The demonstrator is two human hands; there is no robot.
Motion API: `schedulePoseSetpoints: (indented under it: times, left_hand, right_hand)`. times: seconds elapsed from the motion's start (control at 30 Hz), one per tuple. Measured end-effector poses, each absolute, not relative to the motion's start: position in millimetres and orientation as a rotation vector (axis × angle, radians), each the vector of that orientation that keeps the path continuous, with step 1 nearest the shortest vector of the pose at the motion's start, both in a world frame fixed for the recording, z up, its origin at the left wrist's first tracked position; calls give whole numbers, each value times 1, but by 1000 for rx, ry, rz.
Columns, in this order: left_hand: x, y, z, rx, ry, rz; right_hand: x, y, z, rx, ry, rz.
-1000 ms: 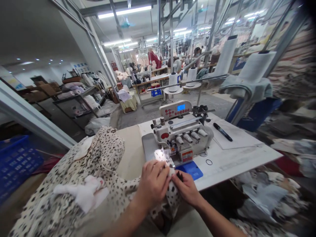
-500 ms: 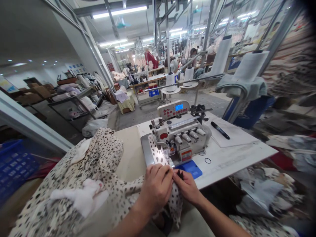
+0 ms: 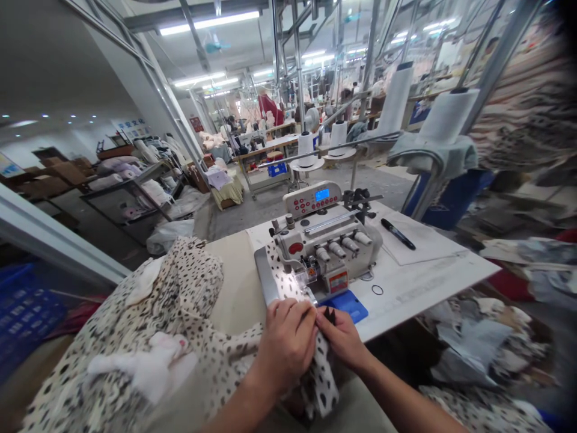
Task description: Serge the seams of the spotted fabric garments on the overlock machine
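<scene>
Clasping a fold of spotted cream fabric (image 3: 201,282), the left hand (image 3: 286,346) closes firmly just ahead of the overlock sewing machine (image 3: 324,246). Right beside it, the right hand (image 3: 342,340) pinches the same fabric tightly, with a small black item (image 3: 329,315) at its fingertips (image 3: 325,322), too small to identify. A blue pad (image 3: 347,305) lies just beyond.

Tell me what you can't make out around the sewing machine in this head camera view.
Head view only:
The small dark item at the right hand: too small, and the fingers partly hide it.
Needle area of the overlock machine: hidden by the spotted fabric and lamp glare.
Digits on the machine's display: too small to read.
</scene>
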State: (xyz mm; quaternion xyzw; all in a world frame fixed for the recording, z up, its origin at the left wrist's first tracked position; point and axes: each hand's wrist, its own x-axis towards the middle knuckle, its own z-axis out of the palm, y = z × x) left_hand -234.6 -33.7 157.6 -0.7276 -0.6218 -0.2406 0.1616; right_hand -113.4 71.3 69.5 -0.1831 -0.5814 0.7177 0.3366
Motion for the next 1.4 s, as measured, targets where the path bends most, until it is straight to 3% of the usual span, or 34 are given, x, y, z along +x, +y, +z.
schedulePoseSetpoints:
  times: [1.17, 1.4]
  left_hand:
    - [-244, -34, 165, -2081, -1791, -669]
    - [-247, -33, 171, -2085, -1814, -650]
  right_hand:
    - [-115, 68, 67, -473, -1469, 1923]
    - [-115, 71, 70, -416, -1528, 1800]
